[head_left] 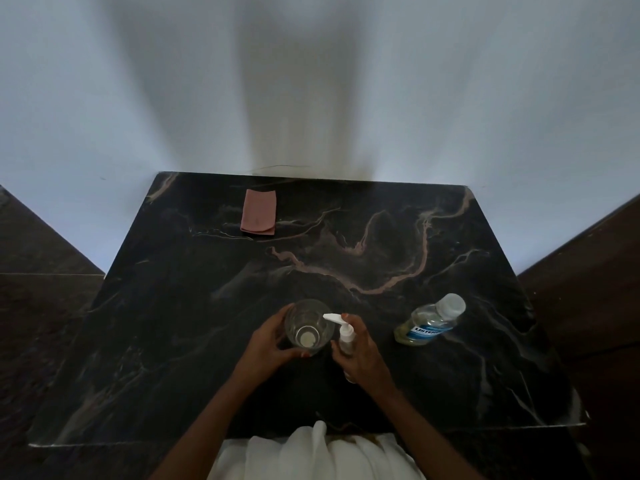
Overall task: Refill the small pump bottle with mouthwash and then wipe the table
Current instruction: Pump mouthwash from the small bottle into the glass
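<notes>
Dark marble table (381,237) fills dim frame, corners lost in shadow. Mouthwash bottle (430,320) stands capped to right of right hand, well apart, label partly readable. Clear glass (309,326) gripped by left hand (273,341), fingers wrapped around near side; contents hard to make out. Small pump bottle (346,336) just right of glass, clasped by right hand (363,351); lower body hidden behind fingers, white nozzle pointing toward glass. Pink cloth (259,212) folded far beyond left hand, near wall.
</notes>
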A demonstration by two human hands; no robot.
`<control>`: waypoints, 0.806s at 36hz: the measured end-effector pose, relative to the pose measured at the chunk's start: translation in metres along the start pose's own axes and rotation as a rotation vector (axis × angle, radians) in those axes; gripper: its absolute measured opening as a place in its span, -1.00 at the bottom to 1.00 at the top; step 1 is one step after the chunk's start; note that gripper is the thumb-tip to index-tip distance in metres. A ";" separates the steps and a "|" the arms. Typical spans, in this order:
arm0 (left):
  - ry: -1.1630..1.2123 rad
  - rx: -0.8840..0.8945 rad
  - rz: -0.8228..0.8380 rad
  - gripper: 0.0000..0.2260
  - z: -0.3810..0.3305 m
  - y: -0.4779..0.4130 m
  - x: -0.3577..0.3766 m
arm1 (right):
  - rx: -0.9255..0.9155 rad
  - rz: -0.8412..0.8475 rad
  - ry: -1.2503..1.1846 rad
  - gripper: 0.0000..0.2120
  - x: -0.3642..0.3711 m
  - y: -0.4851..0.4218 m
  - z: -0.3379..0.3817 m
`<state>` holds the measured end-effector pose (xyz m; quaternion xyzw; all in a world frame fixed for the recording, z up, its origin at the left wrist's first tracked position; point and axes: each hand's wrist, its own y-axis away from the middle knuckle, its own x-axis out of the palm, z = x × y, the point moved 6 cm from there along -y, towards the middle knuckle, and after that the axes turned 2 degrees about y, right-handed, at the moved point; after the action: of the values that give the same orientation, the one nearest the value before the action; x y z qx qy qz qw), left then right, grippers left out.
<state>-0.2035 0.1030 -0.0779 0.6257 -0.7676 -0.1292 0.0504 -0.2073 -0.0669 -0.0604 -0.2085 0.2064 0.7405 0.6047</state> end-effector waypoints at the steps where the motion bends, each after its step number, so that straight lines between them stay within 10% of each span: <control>1: 0.002 -0.001 0.001 -0.24 0.000 0.000 0.000 | -0.011 -0.003 0.010 -0.38 0.000 0.000 0.001; 29: -0.010 0.004 -0.011 -0.19 0.004 -0.001 -0.001 | -0.074 0.012 0.022 -0.47 0.003 0.000 0.001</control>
<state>-0.2037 0.1047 -0.0816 0.6293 -0.7648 -0.1310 0.0444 -0.2075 -0.0633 -0.0613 -0.2377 0.1870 0.7489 0.5897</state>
